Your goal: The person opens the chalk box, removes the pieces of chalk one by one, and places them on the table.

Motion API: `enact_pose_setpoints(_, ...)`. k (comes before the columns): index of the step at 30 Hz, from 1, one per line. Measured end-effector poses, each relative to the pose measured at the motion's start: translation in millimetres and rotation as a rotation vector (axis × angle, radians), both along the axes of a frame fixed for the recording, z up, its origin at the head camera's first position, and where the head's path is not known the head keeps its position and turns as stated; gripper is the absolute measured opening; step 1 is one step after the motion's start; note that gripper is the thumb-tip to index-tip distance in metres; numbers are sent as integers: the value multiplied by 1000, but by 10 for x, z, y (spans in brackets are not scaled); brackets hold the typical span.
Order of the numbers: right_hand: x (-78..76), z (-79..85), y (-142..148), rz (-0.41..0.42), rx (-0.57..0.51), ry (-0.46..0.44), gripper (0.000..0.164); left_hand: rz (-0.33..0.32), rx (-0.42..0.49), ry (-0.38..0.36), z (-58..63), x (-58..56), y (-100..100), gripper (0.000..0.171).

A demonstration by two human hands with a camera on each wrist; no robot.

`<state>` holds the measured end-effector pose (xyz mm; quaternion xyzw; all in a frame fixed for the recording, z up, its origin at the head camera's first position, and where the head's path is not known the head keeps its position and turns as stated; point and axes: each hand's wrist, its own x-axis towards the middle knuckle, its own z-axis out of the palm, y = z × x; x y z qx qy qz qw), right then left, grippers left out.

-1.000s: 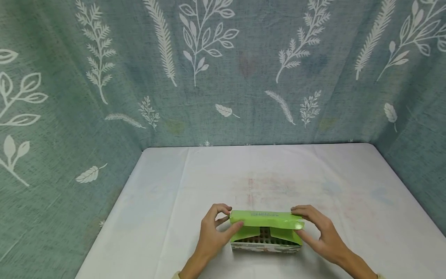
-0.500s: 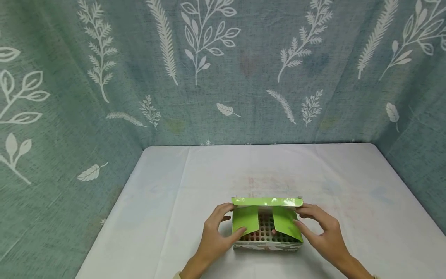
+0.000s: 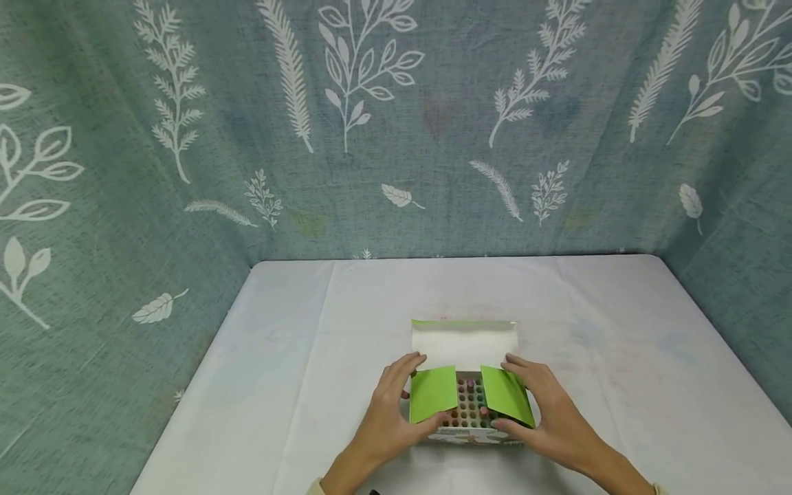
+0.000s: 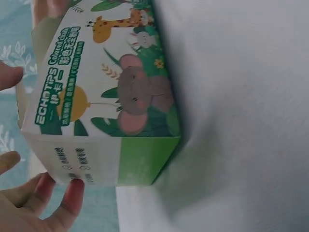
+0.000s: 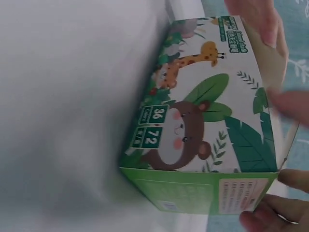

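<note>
A cardboard box of coloured chalk (image 3: pixel 470 434) stands on the white cloth, its lid (image 3: pixel 464 344) tipped back to show the white inside. Two green side flaps (image 3: pixel 433 393) lean inward over the opening. Between them show round chalk ends (image 3: pixel 464 405), with 2 sticking up above the rest. My left hand (image 3: pixel 396 405) is at the box's left end; two fingertips (image 4: pixel 72 193) touch that end while the thumb is near the flap's front edge. At the right end, my right hand (image 3: pixel 544 409) has fingertips (image 5: pixel 253 220) against the side. Its thumb (image 5: pixel 289 102), blurred, reaches over the top front edge.
A white cloth with faint coloured stains covers the table (image 3: pixel 346 323). Green curtains (image 3: pixel 396 137) with white leaf prints surround its back and sides. A small dark object (image 3: pixel 374 492) shows at the bottom edge of the head view.
The box's lid has swung up and back, away from me, exposing the flaps and the chalk. Both hands have let go of the lid and moved inward to the side flaps.
</note>
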<state>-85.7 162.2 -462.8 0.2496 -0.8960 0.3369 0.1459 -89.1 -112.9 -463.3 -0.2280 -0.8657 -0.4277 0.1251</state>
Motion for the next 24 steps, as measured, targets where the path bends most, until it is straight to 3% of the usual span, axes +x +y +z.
enact_pose_setpoints(3, -10, 8, -3, -7, 0, -15, 69, 17, 4, 26, 27, 12, -6, 73)
enact_pose_setpoints(5, -5, 6, 8, -10, -16, -15, 67, 14, 21, 94, 38, 25, -10, 70)
enact_pose_setpoints(10, 20, 19, 56, 19, -98, 2, 74, -14, 66, 395, 94, 52, -23, 66)
enact_pose_setpoints(12, 25, 48, 75, 26, -139, 24, 76, 9, 60, 507, 134, 51, -27, 64)
enact_pose_setpoints(15, 26, 104, 105, 24, -196, 94, 75, 73, 18, 598, 194, 51, -32, 58)
enact_pose_setpoints(19, 18, 160, 139, 12, -229, 241, 56, 156, -97, 626, 253, 70, -40, 55)
enact_pose_setpoints(22, 12, 171, 158, -20, -190, 361, 30, 214, -226, 570, 283, 94, -50, 53)
enact_pose_setpoints(24, 10, 164, 174, -53, -131, 441, 31, 237, -323, 507, 295, 108, -57, 52)
